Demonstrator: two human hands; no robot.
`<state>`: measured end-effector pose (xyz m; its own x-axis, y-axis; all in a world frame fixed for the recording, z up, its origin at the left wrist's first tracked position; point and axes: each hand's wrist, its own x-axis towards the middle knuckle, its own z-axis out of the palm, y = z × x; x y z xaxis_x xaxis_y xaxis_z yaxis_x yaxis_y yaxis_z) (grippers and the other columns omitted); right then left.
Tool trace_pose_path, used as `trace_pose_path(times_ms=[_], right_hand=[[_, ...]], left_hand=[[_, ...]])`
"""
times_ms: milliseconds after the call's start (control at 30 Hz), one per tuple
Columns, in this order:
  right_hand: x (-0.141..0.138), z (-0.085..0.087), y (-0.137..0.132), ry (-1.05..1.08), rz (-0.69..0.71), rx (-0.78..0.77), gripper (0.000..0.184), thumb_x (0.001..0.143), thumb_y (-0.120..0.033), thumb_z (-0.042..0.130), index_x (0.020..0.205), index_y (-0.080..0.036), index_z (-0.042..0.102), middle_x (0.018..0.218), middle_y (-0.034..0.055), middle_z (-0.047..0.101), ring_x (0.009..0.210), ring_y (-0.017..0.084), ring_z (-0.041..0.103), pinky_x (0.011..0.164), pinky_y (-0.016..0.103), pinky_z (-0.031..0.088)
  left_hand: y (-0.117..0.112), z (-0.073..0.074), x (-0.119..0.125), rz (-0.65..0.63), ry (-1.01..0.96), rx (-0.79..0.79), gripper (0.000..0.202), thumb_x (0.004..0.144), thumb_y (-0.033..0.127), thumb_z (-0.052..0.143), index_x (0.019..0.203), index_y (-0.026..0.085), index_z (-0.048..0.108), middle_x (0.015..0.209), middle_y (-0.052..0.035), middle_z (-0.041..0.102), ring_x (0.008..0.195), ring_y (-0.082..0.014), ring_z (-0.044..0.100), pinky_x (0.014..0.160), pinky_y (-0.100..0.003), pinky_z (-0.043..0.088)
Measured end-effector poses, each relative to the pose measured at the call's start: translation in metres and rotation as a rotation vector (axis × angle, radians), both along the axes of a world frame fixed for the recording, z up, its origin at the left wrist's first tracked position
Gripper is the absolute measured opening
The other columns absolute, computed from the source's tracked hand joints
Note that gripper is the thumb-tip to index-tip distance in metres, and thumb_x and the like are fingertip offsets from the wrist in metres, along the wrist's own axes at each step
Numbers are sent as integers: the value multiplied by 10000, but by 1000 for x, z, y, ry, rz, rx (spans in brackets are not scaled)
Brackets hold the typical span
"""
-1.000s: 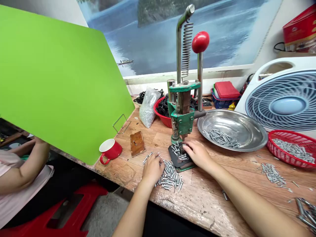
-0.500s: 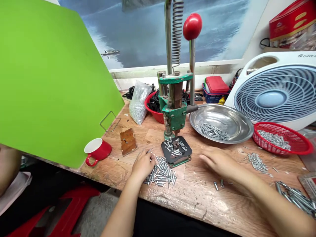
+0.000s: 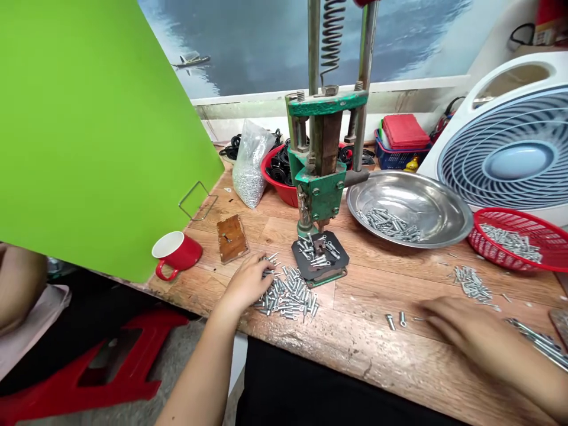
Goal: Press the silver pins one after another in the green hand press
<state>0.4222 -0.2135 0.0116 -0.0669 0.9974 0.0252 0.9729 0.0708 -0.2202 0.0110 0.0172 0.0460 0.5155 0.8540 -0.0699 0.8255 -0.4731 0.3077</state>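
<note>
My left hand [image 3: 248, 283] curls at eye bolts [image 3: 293, 300] near tabletop [image 3: 355, 325] front edge, grip unclear. My right hand [image 3: 465, 331]: blurred, can't tell.

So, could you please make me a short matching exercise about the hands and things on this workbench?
Column one:
1. Left hand
2. Right hand
3. Mug
4. Steel bowl

Column two:
A. Red outside, white inside
B. At the left edge of the pile of small metal parts in front of the green press
C. Shiny, with metal pieces lying inside
D. Blurred, at the right side of the workbench

Right pairs: 1-B, 2-D, 3-A, 4-C.
</note>
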Motion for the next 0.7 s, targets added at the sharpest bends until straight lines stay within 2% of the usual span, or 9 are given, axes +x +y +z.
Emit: trace_pose_path(times_ms=[67, 133, 267, 367, 433, 533, 633, 700], right_hand=[[-32, 3, 17, -3, 149, -97, 328, 902, -345, 376, 1210, -389, 480, 1234, -1, 454, 1064, 190, 487, 879, 353, 432], [-49, 0, 26, -8, 226, -136, 315, 921, -336, 343, 1194, -395, 489, 1255, -6, 427, 1091, 190, 459, 877, 353, 430], [-56, -8, 32, 3, 314, -122, 322, 916, -369, 367, 1224, -383, 460, 1241, 13, 427, 1081, 192, 448, 857, 349, 431], [-60, -8, 35, 29, 413, -118, 305, 912, -345, 383, 1197, -394, 479, 1205, 7, 452, 1067, 191, 453, 839, 343, 432], [-65, -7, 38, 71, 423, -116, 262, 911, -333, 392, 1127, -354, 537, 1139, 12, 492, 1042, 182, 466, 843, 334, 430], [-76, -2, 50, 208, 370, -51, 264, 916, -294, 374, 1124, -263, 533, 1074, 43, 521, 996, 159, 489, 860, 309, 430], [-91, 9, 80, 338, 288, 104, 324, 921, -261, 339, 1225, -235, 448, 1103, 59, 512, 1009, 158, 485, 878, 316, 422], [-105, 17, 107, 401, 237, 189, 310, 922, -273, 340, 1206, -244, 462, 1101, 49, 519, 1006, 162, 489, 870, 325, 421]], left_hand=[[-1, -2, -1, 16, -5, 1, 228, 783, 298, 508, 954, 211, 630, 1294, -77, 466, 1192, -230, 430, 1016, -359, 309], [-2, -4, 1, 31, -36, 6, 197, 787, 289, 510, 907, 201, 638, 1254, -78, 500, 1157, -223, 462, 995, -343, 335], [-7, -4, 9, 74, -205, 70, 155, 788, 299, 529, 825, 196, 639, 1130, -68, 575, 1074, -222, 507, 953, -345, 362], [-12, -1, 16, 198, -480, 18, 212, 813, 345, 505, 897, 194, 629, 976, -58, 630, 939, -204, 561, 867, -337, 409], [-16, -2, 20, 307, -728, -157, 254, 814, 374, 504, 904, 169, 622, 834, -45, 644, 792, -172, 588, 738, -287, 452], [-22, -5, 28, 413, -1113, -547, 256, 786, 363, 562, 884, 134, 618, 751, -29, 634, 619, -99, 563, 575, -194, 442], [-29, -9, 38, 437, -1401, -864, 249, 744, 249, 639, 965, 138, 612, 862, -38, 648, 637, -52, 571, 606, -145, 457], [-34, -9, 48, 445, -1505, -975, 280, 729, 174, 653, 1002, 133, 610, 924, -55, 651, 700, -54, 599, 665, -137, 475]])
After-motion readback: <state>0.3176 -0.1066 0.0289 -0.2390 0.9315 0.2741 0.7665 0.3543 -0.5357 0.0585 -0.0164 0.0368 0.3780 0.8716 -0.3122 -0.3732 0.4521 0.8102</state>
